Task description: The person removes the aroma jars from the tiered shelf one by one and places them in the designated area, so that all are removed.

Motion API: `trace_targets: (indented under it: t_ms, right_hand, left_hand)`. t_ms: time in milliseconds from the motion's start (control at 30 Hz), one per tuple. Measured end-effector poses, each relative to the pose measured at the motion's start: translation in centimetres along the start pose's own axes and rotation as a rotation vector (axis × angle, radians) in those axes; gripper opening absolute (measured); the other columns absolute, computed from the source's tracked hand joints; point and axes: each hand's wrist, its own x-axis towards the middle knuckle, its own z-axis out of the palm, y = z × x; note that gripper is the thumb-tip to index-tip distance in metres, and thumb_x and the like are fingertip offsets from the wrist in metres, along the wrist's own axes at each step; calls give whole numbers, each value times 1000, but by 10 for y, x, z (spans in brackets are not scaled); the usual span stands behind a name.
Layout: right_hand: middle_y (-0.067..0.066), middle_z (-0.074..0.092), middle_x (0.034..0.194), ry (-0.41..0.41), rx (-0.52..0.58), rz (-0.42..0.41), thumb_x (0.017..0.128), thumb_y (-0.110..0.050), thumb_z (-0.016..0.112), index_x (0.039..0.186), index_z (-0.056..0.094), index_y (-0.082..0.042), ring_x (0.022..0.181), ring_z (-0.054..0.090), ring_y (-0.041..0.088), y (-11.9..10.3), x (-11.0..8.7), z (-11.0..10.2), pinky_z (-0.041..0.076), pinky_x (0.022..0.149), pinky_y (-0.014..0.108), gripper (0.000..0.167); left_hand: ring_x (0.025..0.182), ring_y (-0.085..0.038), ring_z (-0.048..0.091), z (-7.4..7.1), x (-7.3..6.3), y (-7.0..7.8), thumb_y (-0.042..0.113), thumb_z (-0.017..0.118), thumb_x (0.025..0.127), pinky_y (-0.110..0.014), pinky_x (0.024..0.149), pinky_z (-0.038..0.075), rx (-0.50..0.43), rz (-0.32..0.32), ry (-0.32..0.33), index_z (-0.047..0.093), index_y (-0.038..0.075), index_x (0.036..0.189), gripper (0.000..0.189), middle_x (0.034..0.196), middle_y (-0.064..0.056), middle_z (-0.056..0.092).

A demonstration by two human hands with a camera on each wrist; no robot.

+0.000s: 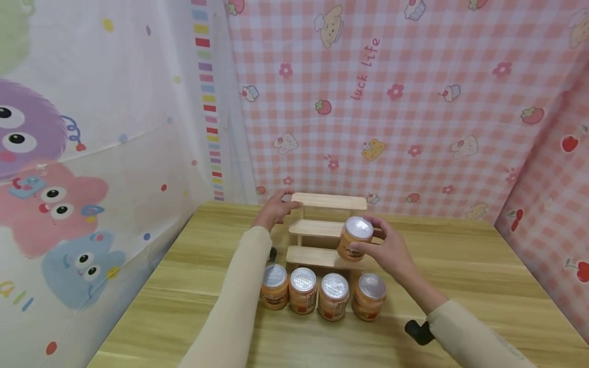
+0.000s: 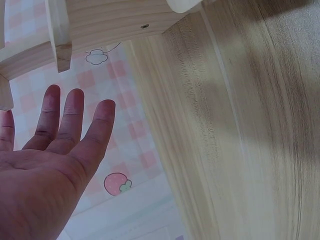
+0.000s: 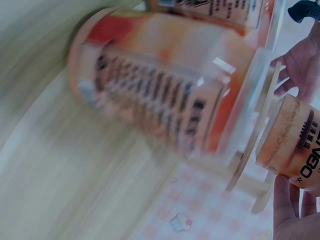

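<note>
A three-tier wooden rack point(image 1: 329, 201) stands toward the back of the table. My right hand point(image 1: 388, 250) grips an orange jar point(image 1: 355, 245) with a silvery lid, thumb in front and fingers behind. The jar is upright and overlaps the right part of the middle and lowest tiers in the head view. At the left end of the top tier is my left hand point(image 1: 274, 209), its fingertips right at the board. In the left wrist view the left hand's fingers point(image 2: 70, 120) are extended beneath the wooden boards, holding nothing.
Several matching jars point(image 1: 333, 296) stand in a row on the wooden table point(image 1: 184, 301) before the rack, with a wider gap before the rightmost jar point(image 1: 369, 296). A pink checked cloth point(image 1: 391, 122) hangs behind, a cartoon-printed sheet point(image 1: 138, 168) at left.
</note>
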Motion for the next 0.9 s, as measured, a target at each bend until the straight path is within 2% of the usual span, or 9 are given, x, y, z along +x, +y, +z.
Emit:
trace_targets:
  t_ms: [300, 467, 700, 900]
  right_hand:
    - [18, 53, 134, 30, -28, 25, 82, -29, 84, 145, 44, -8, 123, 51, 35, 14, -13, -26, 52, 81, 34, 77]
    - [20, 52, 135, 46, -46, 33, 83, -30, 83, 146, 42, -7, 123, 51, 37, 23, -22, -38, 52, 79, 32, 78]
    - [18, 51, 135, 51, -76, 52, 85, -30, 81, 146, 42, -7, 122, 50, 34, 41, -37, -53, 52, 78, 31, 76]
    - [22, 50, 135, 41, -79, 62, 86, -28, 80, 146, 39, -2, 122, 50, 37, 55, -51, -63, 53, 78, 27, 77]
  left_hand:
    - [125, -36, 51, 0, 0, 0, 35, 69, 94, -53, 96, 45, 27, -7, 5, 45, 20, 146, 59, 144, -15, 46]
    - [125, -36, 51, 1, -1, 2, 34, 70, 93, -54, 96, 45, 14, -4, 5, 46, 21, 144, 58, 141, -15, 48]
    - [122, -35, 52, 2, -2, 2, 35, 71, 93, -51, 90, 47, 16, -9, 13, 48, 23, 142, 56, 134, -14, 53]
    - [124, -34, 51, 1, -1, 2, 35, 70, 93, -53, 94, 46, 8, -18, 10, 47, 23, 144, 57, 136, -13, 52]
